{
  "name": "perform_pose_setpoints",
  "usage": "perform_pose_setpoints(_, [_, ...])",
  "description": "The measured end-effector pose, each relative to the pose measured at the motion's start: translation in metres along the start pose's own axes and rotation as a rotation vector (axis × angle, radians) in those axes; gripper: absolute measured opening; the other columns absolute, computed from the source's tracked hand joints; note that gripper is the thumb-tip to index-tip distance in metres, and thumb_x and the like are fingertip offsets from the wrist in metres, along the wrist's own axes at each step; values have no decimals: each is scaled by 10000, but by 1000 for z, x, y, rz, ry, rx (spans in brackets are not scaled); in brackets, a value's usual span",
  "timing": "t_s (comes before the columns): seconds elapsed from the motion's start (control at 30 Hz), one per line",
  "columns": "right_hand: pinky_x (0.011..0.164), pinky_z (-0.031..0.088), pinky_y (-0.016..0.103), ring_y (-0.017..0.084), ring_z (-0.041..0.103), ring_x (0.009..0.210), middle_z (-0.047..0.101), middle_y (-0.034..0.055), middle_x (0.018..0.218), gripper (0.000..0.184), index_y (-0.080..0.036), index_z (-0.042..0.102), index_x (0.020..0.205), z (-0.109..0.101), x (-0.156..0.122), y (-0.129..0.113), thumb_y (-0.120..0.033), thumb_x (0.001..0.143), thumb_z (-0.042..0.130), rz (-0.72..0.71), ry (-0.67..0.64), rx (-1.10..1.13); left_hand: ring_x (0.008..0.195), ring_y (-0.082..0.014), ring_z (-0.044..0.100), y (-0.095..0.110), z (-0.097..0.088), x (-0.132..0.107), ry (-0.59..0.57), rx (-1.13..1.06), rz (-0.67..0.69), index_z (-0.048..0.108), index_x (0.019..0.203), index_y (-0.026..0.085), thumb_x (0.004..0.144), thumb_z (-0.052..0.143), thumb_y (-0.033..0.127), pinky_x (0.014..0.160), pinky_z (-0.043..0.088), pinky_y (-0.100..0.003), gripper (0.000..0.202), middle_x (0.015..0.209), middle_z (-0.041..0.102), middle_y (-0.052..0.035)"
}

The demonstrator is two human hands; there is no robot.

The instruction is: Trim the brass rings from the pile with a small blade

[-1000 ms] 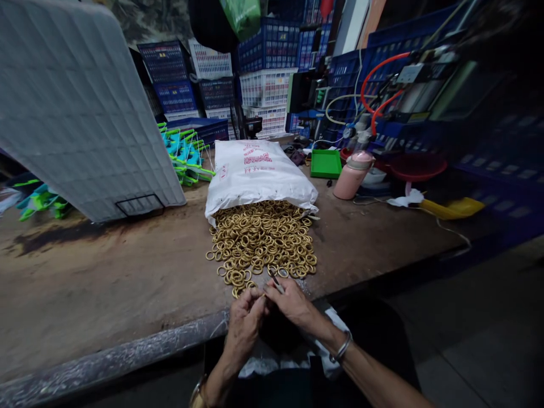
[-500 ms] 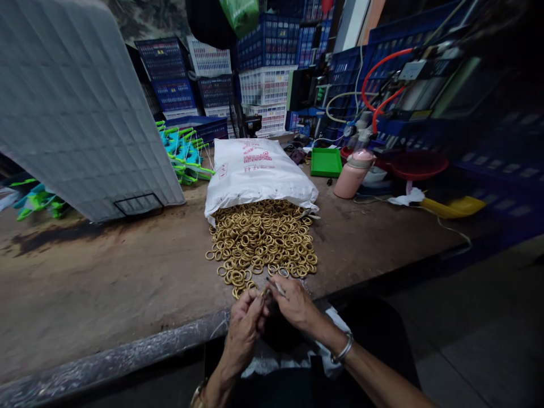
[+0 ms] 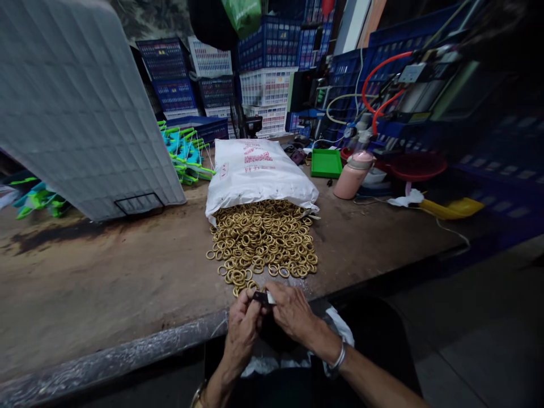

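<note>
My left hand (image 3: 243, 323) is closed in a pinch at the table's front edge. A gold-coloured ring showed between its fingertips a moment ago; now it is mostly hidden. My right hand (image 3: 295, 314) grips a small flat hand tool (image 3: 262, 298), dark at one end and whitish near my fingers. Its dark end lies against the left fingertips. What kind of tool it is I cannot make out. Just beyond both hands spreads a heap of gold-coloured metal rings (image 3: 263, 241), spilling from the mouth of a white sack (image 3: 259, 167) with red print.
A grey-white ribbed panel (image 3: 89, 113) leans at the left. Green and blue plastic pieces (image 3: 187, 156) lie behind it. On the right stand a pink bottle (image 3: 353, 177), a green tray (image 3: 326, 163) and a machine with red hoses (image 3: 385, 68). Stacked crates (image 3: 267, 85) line the back.
The tool in my right hand has turned and moved left, so its dark flat end now covers the left fingertips and the ring. Both hands stay near the table edge.
</note>
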State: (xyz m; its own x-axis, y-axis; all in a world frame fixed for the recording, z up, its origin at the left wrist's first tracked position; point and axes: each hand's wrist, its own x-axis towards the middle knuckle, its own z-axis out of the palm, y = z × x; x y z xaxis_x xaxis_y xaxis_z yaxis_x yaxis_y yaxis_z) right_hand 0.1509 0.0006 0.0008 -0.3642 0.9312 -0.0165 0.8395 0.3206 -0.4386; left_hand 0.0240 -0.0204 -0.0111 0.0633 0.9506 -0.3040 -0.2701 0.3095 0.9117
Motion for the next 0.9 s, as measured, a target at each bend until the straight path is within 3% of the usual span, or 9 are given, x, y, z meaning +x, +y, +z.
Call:
perform_pose_setpoints(0.43, [549,254,239,138,492,603,580,18,677,259,-180,515,834,2,5,7,-55,656,375,19,-16,53,426,-47,315,7,0,-9,-49,65,128,499,643,163,710,594,457,420,241,-174,316,528,447,44])
perform_pose_setpoints(0.57, [542,246,235,135,498,608,581,16,680,206,-185,517,805,7,9,16,-75,695,383,64,26,38,409,-35,315,12,-2,-14,-66,-54,47,486,697,171,718,594,440,392,216,-161,291,571,495,40])
perform_pose_setpoints(0.7, [586,276,230,144,528,693,594,22,738,210,-187,518,832,9,15,13,-68,714,390,75,99,72,403,-25,325,18,-17,-14,32,-255,-43,459,717,176,722,587,448,364,189,-139,300,631,521,40])
perform_pose_setpoints(0.9, [648,300,232,152,538,800,594,33,877,198,-199,491,953,14,25,-7,-138,776,431,-21,97,61,447,-44,402,30,-42,-16,115,-331,49,497,724,160,712,610,391,358,259,-145,258,700,571,5])
